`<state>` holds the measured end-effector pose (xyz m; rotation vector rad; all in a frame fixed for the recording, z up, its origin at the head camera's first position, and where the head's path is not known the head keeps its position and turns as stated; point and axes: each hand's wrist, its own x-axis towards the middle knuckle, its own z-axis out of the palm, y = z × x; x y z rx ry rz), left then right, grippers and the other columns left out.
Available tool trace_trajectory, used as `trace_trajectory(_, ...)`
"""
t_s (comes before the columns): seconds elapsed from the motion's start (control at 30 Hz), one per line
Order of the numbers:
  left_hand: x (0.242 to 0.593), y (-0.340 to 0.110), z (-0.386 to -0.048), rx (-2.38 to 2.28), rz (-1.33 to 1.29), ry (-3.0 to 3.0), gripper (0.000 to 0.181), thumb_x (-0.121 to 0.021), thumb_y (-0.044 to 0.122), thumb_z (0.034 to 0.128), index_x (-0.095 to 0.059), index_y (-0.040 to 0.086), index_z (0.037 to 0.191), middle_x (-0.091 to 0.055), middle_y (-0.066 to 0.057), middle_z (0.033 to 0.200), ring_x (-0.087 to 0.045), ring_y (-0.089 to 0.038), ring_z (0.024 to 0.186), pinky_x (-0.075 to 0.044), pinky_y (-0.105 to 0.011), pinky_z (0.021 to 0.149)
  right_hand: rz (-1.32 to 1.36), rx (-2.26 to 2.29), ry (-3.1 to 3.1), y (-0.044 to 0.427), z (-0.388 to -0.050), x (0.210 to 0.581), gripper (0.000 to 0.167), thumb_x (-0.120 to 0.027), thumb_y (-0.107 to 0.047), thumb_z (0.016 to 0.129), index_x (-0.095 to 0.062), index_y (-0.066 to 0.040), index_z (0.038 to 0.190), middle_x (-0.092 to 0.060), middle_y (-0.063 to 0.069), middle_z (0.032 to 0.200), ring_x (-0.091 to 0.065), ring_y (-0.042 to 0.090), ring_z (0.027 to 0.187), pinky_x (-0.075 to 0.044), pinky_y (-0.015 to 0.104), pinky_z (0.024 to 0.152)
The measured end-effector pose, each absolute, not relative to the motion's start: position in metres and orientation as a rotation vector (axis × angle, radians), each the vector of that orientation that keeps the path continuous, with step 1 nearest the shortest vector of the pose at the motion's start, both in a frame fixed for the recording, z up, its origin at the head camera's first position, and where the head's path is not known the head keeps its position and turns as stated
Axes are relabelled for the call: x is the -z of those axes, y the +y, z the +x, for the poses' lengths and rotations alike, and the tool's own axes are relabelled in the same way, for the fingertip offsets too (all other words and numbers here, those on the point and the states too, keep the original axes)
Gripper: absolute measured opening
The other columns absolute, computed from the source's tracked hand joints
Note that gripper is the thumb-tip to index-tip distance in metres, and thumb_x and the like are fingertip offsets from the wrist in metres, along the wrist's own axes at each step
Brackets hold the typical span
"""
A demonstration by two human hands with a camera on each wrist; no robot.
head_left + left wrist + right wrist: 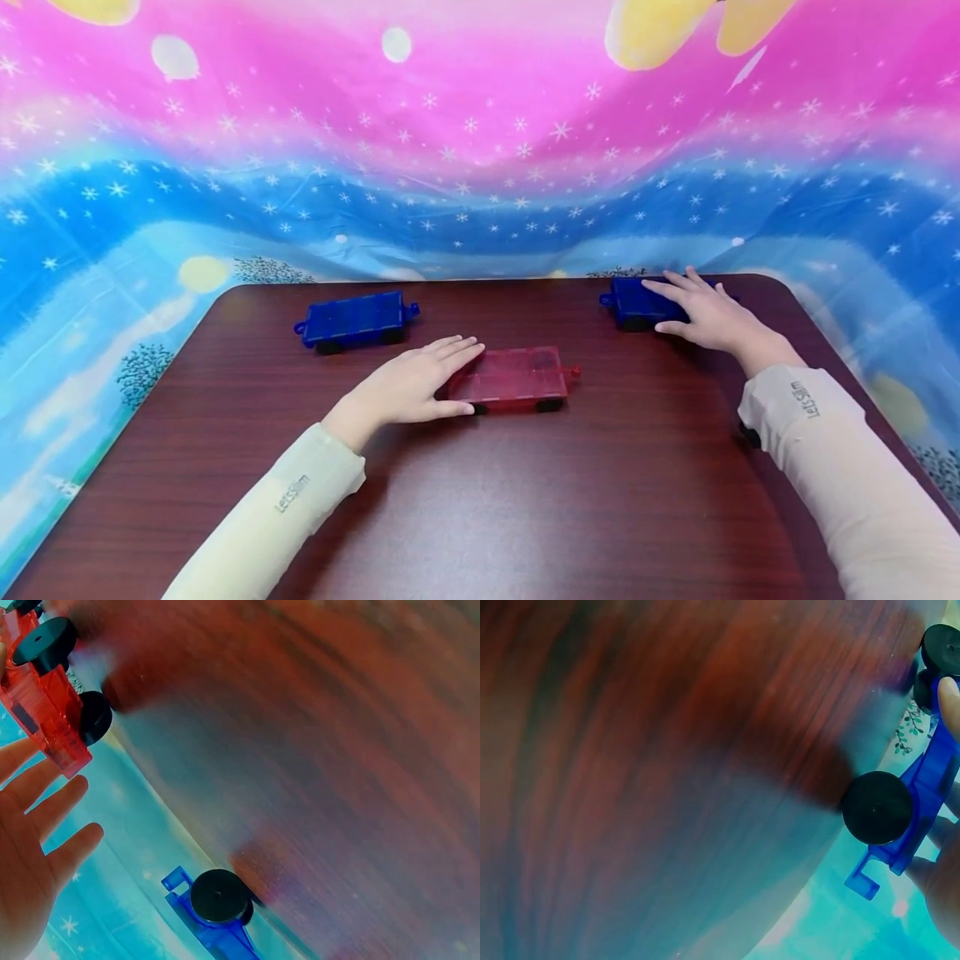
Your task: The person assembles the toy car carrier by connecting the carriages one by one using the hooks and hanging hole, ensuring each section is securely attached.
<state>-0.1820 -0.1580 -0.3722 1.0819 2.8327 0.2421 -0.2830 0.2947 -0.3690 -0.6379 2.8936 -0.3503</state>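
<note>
A see-through red toy car base [517,379] with black wheels stands mid-table. My left hand [412,379] is at its left end, fingers straight, the thumb on the near side. The left wrist view has the red car base [49,712] at the upper left, with spread fingers [56,806] beside it. At the table's far right is a blue toy car base [630,304], partly covered by my right hand [708,312], whose fingers are extended and spread. In the right wrist view, the thumb [951,705] lies against the near side of the blue car base [930,780].
Another blue toy car base [356,321] stands at the back left of the brown table [525,492]. A black wheel [748,435] peeks out beside the right sleeve; the rest is hidden. A patterned cloth [480,167] hangs behind the table and along its sides.
</note>
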Motion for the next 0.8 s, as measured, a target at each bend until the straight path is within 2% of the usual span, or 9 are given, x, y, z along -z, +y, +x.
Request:
trace_trajectory(0.3, 0.3719, -0.1549, -0.1832, -0.275, 1.013, 2.804, 0.084, -0.062, 0.058, 0.0903, -0.032, 0.017, 0.157, -0.039, -0.006, 0.159, -0.037, -0.025, 0.147, -0.037, -0.044, 0.117, -0.656, 0.411, 2.885, 0.2962, -0.2845, 0.3689, 0.071, -0.065, -0.024, 0.097, -0.03, -0.016, 0.157, -0.018, 0.029, 0.161, -0.005, 0.053, 0.149, -0.01, 0.081, 0.107)
trace_trajectory(0.53, 0.3704, -0.1538, -0.1846, -0.306, 0.996, 2.786, 0.082, -0.065, 0.056, 0.0895, -0.036, 0.017, 0.156, -0.04, -0.007, 0.159, -0.038, -0.026, 0.147, -0.038, -0.045, 0.117, -0.689, 0.362, 2.929, 0.2965, -0.2856, 0.367, 0.072, -0.07, -0.026, 0.094, -0.035, -0.013, 0.155, -0.029, 0.031, 0.154, -0.023, 0.056, 0.141, -0.017, 0.077, 0.11)
trace_trajectory(0.63, 0.3701, -0.1532, -0.1847, -0.312, 0.999, 2.775, 0.082, -0.065, 0.056, 0.0898, -0.036, 0.016, 0.155, -0.039, -0.007, 0.159, -0.038, -0.026, 0.147, -0.038, -0.045, 0.117, -0.663, 0.362, 2.931, 0.2984, -0.2842, 0.3674, 0.074, -0.071, -0.029, 0.093, -0.035, -0.013, 0.155, -0.033, 0.032, 0.15, -0.028, 0.055, 0.138, -0.017, 0.077, 0.109)
trace_trajectory(0.8, 0.3703, -0.1528, -0.1848, -0.31, 0.994, 2.764, 0.081, -0.066, 0.054, 0.0898, -0.037, 0.016, 0.155, -0.039, -0.007, 0.159, -0.038, -0.026, 0.147, -0.037, -0.045, 0.117, -0.617, 0.332, 2.95, 0.3013, -0.2802, 0.3694, 0.075, -0.072, -0.034, 0.091, -0.037, -0.013, 0.154, -0.036, 0.031, 0.145, -0.034, 0.053, 0.133, -0.03, 0.074, 0.105)
